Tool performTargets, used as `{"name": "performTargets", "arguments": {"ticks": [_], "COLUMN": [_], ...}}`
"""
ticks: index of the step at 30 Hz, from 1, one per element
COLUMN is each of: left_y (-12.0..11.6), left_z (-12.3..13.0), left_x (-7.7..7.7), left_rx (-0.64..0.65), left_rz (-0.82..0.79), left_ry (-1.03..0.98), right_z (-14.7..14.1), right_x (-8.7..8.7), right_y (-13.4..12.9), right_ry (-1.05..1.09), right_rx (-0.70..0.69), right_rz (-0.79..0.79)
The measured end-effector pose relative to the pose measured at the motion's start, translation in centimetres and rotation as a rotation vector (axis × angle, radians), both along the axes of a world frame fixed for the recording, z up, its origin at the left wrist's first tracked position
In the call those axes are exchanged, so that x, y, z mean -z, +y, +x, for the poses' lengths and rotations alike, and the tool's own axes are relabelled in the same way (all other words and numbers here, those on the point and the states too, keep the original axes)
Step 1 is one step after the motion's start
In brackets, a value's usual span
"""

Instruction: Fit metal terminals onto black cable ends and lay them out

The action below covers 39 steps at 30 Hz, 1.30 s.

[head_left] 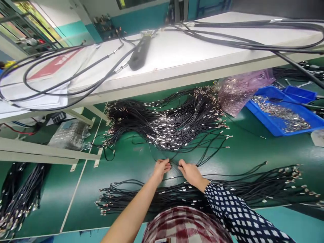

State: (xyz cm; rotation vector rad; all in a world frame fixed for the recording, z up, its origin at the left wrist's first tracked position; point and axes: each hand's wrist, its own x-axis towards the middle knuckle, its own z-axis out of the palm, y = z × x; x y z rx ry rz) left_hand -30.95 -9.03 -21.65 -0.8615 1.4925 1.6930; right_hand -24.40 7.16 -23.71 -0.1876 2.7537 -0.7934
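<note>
My left hand (161,169) and my right hand (191,172) are close together above the green bench, fingers pinched on a thin black cable (174,163). Its run is partly hidden by my fingers. Just beyond them lies a large heap of black cables (152,125) with shiny metal pieces along their lengths and bare-looking ends. A few loose cables trail from the heap toward my right hand. Between my hands and my body, a long bundle of similar cables (243,189) stretches across the bench edge, passing under my forearms.
A white shelf (172,57) overhangs the bench, carrying thick cable loops (217,38) and a dark-handled tool (140,54). Right of the heap are a pink bag (239,91) of small metal parts and a blue tray (275,126). More cables (25,192) lie at left.
</note>
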Motion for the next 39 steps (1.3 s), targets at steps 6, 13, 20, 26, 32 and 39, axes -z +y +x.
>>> {"name": "performTargets", "arguments": {"ticks": [6,13,20,26,32,39], "left_y": [-0.7,-4.1,-6.9,-10.3,-10.6,-3.5], "left_z": [-4.7,-5.8,-6.6,-3.6,0.5,8.0], "left_x": [-2.7,-4.7,-15.6,-21.4,-14.0,-11.7], "left_rx": [-0.188,-0.312,-0.357,-0.361,-0.246,0.248], "left_rz": [0.257,0.296,0.505,0.569,0.214,0.130], "left_ry": [-0.001,0.080,0.473,0.804,0.616,0.674], "right_z": [4.3,6.8,1.9,-0.9,0.7,0.8], "right_x": [-4.9,-7.5,-10.0,-10.3,-5.8,-9.8], "right_y": [7.0,12.8,12.9,12.2,11.8,3.5], "right_ry": [0.037,0.132,0.417,0.466,0.198,-0.049], "right_rx": [-0.339,-0.525,-0.210,-0.053,-0.091,-0.164], "right_rz": [0.007,0.078,0.103,0.109,0.043,-0.380]}}
